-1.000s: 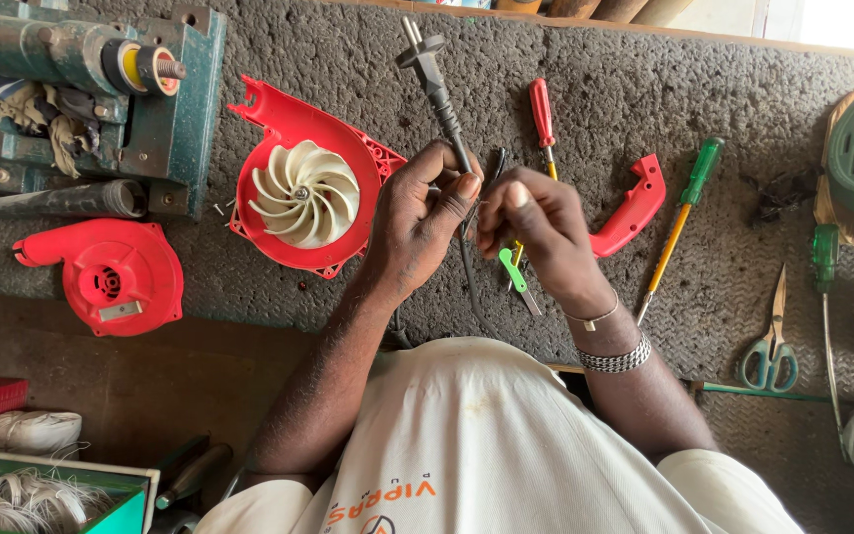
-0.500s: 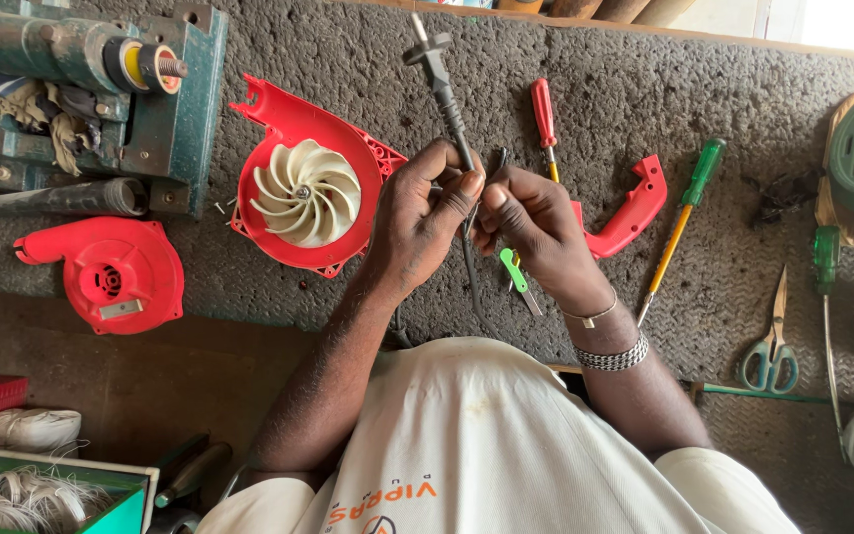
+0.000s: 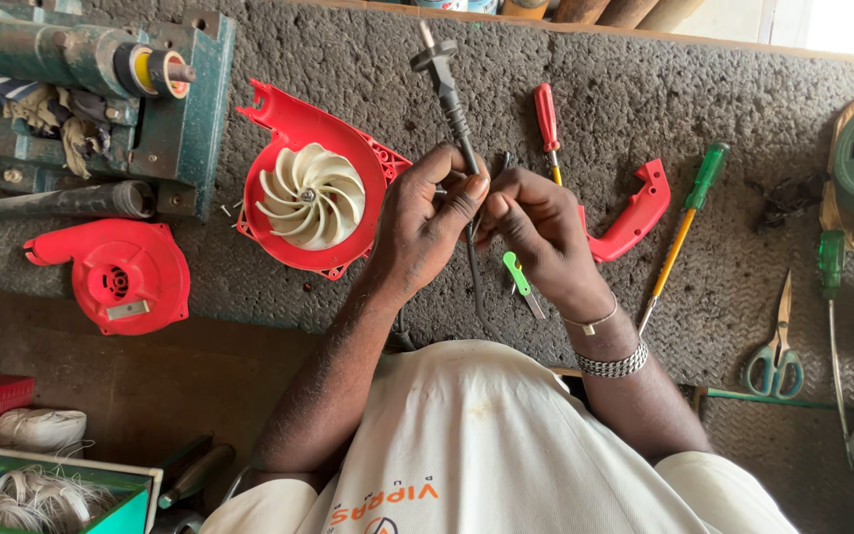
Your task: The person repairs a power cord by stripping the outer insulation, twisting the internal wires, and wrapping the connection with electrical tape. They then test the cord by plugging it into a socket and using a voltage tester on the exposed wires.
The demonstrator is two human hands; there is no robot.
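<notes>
Both hands over mat (image 3: 644, 109), center. L hand (image 3: 417, 232) fingers closed on black cord (image 3: 454, 114), plug end pointing away. R hand (image 3: 541, 232) pinches same cord just beside L. Red fan housing (image 3: 308, 193) left of hands; green screwdriver (image 3: 686, 222) right.

We find the fan housing (image 3: 310, 193) left of both hands; the screwdrivers (image 3: 547, 117) and scissors (image 3: 771, 354) lie to their right, the vise (image 3: 101, 89) far left.
</notes>
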